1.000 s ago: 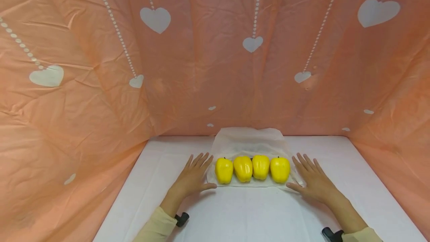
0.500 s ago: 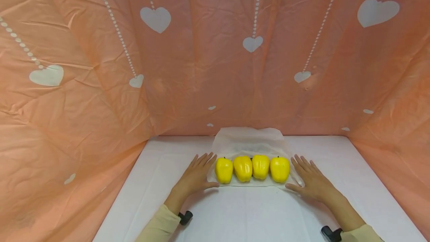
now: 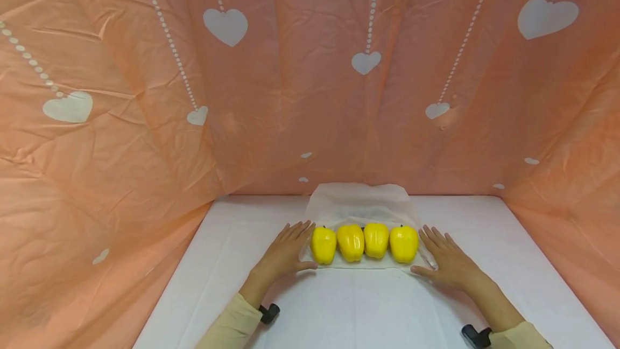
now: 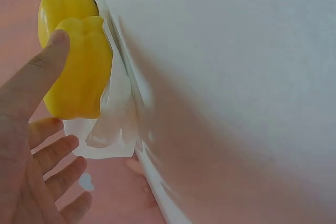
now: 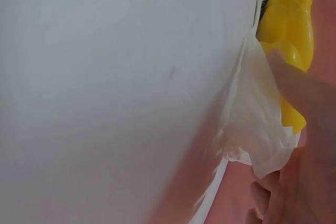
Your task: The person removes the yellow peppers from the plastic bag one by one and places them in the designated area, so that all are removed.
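Several yellow bell peppers stand in a side-by-side row on a thin white sheet [image 3: 360, 198], whose back part rises against the backdrop. At the row's left end, my left hand [image 3: 286, 252] is spread beside the leftmost bell pepper [image 3: 323, 245], palm toward it. In the left wrist view its thumb overlaps that bell pepper [image 4: 81, 72], and the fingers extend past its end. My right hand [image 3: 450, 263] lies spread by the rightmost bell pepper [image 3: 403, 244]. Crumpled sheet [image 5: 257, 114] shows between that hand and the bell pepper in the right wrist view. Neither hand grips anything.
A white table [image 3: 358, 306] carries the sheet. Orange backdrop cloth [image 3: 290, 96] with printed white hearts hangs behind and along both sides. Each wrist wears a black device, one [image 3: 269, 313] on the left and one [image 3: 476, 336] on the right.
My left hand has shifted right, closer to the leftmost bell pepper. The right hand has edged slightly left. The bell peppers and sheet stay put.
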`<action>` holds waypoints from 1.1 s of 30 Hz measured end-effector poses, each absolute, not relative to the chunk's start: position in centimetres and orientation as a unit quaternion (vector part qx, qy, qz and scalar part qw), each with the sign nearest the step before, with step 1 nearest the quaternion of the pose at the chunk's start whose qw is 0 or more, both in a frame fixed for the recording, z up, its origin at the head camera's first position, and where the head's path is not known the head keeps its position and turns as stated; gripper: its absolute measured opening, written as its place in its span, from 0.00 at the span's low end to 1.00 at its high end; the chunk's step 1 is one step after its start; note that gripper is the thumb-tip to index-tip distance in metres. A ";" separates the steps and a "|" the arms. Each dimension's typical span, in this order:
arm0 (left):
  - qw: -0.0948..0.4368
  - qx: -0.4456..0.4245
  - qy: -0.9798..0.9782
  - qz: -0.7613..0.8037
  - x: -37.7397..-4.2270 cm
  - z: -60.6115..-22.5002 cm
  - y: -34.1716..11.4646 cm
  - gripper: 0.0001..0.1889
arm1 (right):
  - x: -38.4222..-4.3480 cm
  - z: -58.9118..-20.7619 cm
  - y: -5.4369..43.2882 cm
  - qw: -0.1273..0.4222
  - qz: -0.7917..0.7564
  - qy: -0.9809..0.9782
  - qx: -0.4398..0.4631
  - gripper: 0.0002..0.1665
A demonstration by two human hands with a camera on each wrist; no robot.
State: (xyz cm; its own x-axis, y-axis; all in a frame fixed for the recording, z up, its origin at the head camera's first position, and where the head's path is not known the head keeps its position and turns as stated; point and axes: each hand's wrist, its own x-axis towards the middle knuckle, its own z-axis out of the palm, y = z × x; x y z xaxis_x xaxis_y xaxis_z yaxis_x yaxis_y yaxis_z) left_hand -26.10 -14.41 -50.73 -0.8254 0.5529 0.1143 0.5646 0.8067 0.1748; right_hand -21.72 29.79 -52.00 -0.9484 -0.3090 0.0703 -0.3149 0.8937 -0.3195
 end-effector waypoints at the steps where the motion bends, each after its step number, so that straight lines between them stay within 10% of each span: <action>1: 0.028 -0.294 -0.950 -0.101 -26.1 -50.7 -14.4 0.55 | -21.7 -52.0 29.8 0.007 0.166 -0.973 0.159 0.65; 33: 0.025 -0.297 -0.946 -0.131 -26.2 -50.2 -13.1 0.50 | -21.3 -51.8 29.3 -0.025 0.168 -0.973 0.154 0.65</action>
